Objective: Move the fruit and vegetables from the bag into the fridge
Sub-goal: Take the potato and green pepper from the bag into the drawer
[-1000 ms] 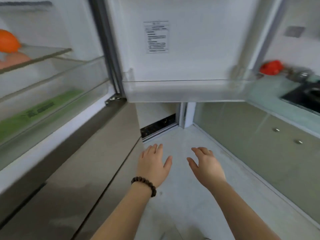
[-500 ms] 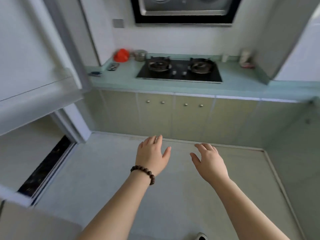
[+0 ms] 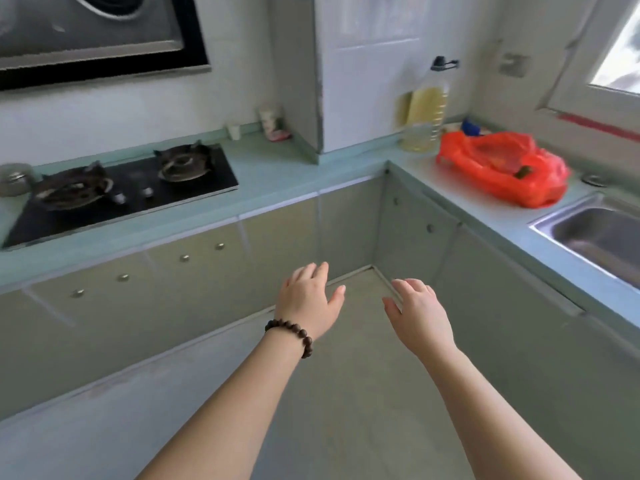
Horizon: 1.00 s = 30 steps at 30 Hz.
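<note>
left hand (image 3: 308, 299) and right hand (image 3: 420, 315) hung empty, fingers spread, over the floor, well short of the sink (image 3: 595, 233). the red bag (image 3: 502, 171) lay on the counter just beyond the sink.

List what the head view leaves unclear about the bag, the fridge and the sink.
- Red plastic bag: its folds hide the contents; only one dark green tip shows, kind unclear.
- Fridge: outside the head view.
- Sink: cut off by the right edge.
- Oil bottle: blurred, label unreadable.
</note>
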Available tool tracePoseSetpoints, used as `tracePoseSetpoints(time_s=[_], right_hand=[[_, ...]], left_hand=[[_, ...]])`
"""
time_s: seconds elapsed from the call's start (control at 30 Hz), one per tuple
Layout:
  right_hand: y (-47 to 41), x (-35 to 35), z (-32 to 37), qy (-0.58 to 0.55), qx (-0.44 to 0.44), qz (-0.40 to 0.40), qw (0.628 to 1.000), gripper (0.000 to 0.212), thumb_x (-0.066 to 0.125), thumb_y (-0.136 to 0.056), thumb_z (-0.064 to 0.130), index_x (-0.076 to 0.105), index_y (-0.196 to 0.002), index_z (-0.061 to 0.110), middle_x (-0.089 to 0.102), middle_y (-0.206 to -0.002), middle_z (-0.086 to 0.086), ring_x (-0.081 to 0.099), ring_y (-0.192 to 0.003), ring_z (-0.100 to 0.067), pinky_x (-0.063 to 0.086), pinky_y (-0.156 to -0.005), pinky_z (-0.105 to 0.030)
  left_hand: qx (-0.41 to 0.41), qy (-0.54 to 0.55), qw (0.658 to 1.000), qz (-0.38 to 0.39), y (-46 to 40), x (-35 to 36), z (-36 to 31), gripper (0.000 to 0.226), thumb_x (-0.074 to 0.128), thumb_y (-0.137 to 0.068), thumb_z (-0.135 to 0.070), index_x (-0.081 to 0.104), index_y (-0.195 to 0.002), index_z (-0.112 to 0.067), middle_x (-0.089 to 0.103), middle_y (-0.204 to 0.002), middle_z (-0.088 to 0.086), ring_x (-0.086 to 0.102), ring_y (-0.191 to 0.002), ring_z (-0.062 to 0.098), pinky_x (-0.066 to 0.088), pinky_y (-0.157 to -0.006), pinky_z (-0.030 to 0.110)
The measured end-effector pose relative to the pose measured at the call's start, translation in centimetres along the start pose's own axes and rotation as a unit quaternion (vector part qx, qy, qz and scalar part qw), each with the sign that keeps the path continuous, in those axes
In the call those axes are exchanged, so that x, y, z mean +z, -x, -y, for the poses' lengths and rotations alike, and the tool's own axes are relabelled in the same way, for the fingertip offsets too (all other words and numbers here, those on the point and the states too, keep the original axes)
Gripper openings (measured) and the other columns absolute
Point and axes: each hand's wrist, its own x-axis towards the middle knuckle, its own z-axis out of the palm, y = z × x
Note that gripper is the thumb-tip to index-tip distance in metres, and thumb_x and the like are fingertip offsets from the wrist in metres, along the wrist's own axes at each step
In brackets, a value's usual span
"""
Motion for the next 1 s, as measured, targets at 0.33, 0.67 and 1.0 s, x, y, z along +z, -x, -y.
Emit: tracePoseSetpoints(time_s=[0.33, 0.67, 1.0], right_hand=[[-7.4, -4.9, -11.3, 0.007, 0.128, -0.063, 0.99, 0.037, 0.047, -0.093, 0.037, 0.051, -0.125, 0.018, 0.051, -0.129, 0.001, 0.043, -0.118, -0.021, 0.041, -0.087, -0.031], [-15.8, -5.5, -17.7, 0.007, 0.213, -0.081, 0.974, 0.037, 0.045, -0.094, 0.036, 0.05, -0.126, 0.017, 0.05, -0.129, 0.0, 0.042, -0.119, -0.021, 0.04, -0.09, -0.03], [-34.2, -4.3, -21.8, 0.014, 0.272, -0.088, 0.958, 0.041, 0.047, -0.094, 0.033, 0.05, -0.13, 0.014, 0.051, -0.13, -0.004, 0.042, -0.123, -0.022, 0.039, -0.098, -0.034]], left_hand=[[0.112, -0.012, 0.992, 0.049, -12.1, 5.3, -10.8, 0.059, 0.039, -0.093, -0.049, 0.036, -0.143, -0.017, 0.044, -0.143, 0.003, 0.034, -0.135, 0.019, 0.026, -0.11, 0.033], [0.183, 0.0, 0.978, 0.103, -23.9, 11.2, -15.8, 0.06, 0.036, -0.094, -0.051, 0.032, -0.145, -0.02, 0.038, -0.148, 0.0, 0.029, -0.139, 0.016, 0.022, -0.114, 0.032], [0.248, 0.01, 0.96, 0.13, -44.4, 14.8, -17.8, 0.06, 0.036, -0.094, -0.05, 0.032, -0.145, -0.019, 0.038, -0.148, 0.002, 0.029, -0.138, 0.017, 0.022, -0.113, 0.033]])
